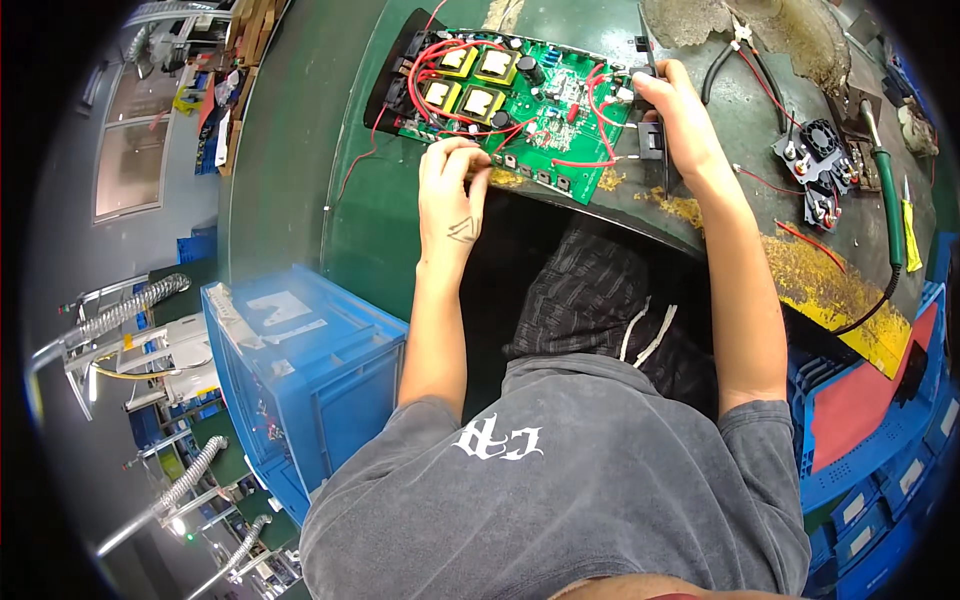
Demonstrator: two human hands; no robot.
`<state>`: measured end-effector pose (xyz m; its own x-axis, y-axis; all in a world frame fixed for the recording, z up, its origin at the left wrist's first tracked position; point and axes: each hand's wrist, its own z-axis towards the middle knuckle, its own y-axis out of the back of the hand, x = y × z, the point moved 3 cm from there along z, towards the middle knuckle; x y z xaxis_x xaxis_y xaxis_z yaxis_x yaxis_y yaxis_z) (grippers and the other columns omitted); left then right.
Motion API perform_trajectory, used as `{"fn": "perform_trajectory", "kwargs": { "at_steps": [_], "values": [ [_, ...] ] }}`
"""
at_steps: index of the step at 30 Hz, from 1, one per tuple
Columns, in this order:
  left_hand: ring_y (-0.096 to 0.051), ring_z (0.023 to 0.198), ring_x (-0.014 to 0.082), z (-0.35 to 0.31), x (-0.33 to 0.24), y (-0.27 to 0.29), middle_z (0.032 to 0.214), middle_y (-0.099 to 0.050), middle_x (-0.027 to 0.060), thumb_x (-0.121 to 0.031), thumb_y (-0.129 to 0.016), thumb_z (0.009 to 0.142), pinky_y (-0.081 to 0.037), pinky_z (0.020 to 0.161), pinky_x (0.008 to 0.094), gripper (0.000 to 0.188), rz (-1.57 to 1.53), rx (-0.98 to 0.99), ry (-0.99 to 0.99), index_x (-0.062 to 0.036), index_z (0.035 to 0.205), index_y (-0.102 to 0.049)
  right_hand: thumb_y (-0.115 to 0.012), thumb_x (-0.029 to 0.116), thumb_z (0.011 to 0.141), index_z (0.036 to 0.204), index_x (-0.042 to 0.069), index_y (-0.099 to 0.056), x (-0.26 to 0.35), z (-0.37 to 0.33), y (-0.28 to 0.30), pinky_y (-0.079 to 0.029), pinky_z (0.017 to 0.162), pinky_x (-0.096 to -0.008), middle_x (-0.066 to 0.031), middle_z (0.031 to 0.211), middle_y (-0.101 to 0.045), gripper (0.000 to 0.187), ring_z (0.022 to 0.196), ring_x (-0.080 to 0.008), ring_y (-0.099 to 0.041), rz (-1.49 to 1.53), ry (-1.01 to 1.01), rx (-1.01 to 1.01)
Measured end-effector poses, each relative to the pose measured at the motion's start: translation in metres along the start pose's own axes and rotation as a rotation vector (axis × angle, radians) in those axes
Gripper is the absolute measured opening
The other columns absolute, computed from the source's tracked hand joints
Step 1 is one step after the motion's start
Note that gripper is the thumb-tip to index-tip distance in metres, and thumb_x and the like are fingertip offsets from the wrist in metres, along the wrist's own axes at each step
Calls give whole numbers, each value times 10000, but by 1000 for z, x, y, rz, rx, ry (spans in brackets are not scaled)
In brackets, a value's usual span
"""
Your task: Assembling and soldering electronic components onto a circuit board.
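Note:
A green circuit board (560,110) lies on the bench with several yellow transformers (497,66) and looping red wires. Along its near left edge, the bent fingers of my left hand (450,190) close on the rim; the fingertips are partly hidden. At the board's right end stands a black end panel (652,142) with a socket in it, joined to the board by red wires. My right hand (680,115) grips this panel from the right, thumb on top. A second black panel (400,75) with sockets sits at the board's left end.
Cutters (741,40) with black handles lie behind my right hand. Farther right are a small fan assembly (820,145) and a green-handled soldering iron (888,205) with its cord. Blue crates (310,370) stand at my left, and a blue bin (870,440) with a red sheet at my right.

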<state>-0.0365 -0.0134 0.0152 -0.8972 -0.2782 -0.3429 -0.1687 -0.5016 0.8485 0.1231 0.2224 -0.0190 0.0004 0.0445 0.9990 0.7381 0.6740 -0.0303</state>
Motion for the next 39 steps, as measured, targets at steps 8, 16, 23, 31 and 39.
{"fn": "perform_trajectory", "kwargs": {
  "at_steps": [8,16,23,31,39],
  "values": [
    [-548,967,253,-1,11,2,1061,-499,110,-49,-790,750,-503,840,367,301,56,-208,76,-45,991,-609,-642,434,907,1161,-39,-516,-1,0,4,-462,860,-298,-127,991,-643,552,932,-161,-583,-19,41,-24],
    [-607,840,125,-5,47,-3,1047,-611,74,-36,-724,851,-520,758,261,371,-352,-196,477,-34,1200,-600,-547,421,929,1120,60,-540,1,-3,1,-386,857,-299,-10,1038,-560,408,962,-116,-485,1,14,26],
    [-618,779,112,-3,61,-12,885,-674,59,-29,-686,882,-512,734,244,193,-562,-363,524,37,1064,-677,-569,398,924,1130,48,-534,6,-3,-2,-396,830,-289,-21,1021,-568,408,916,-121,-483,-7,8,9],
    [-683,869,210,14,9,28,956,-715,135,-148,-608,987,-536,873,338,197,-1198,-195,521,36,984,-679,-563,374,931,1152,41,-523,7,-4,-1,-405,820,-292,-25,1012,-556,401,891,-120,-476,-2,-4,9],
    [-367,552,28,72,-17,22,639,-468,-53,-132,-667,948,-325,539,217,139,-1177,-86,519,3,934,-694,-551,338,926,1133,52,-514,8,-4,-3,-398,774,-266,-4,958,-498,356,830,-100,-442,73,14,23]
  ]
}}
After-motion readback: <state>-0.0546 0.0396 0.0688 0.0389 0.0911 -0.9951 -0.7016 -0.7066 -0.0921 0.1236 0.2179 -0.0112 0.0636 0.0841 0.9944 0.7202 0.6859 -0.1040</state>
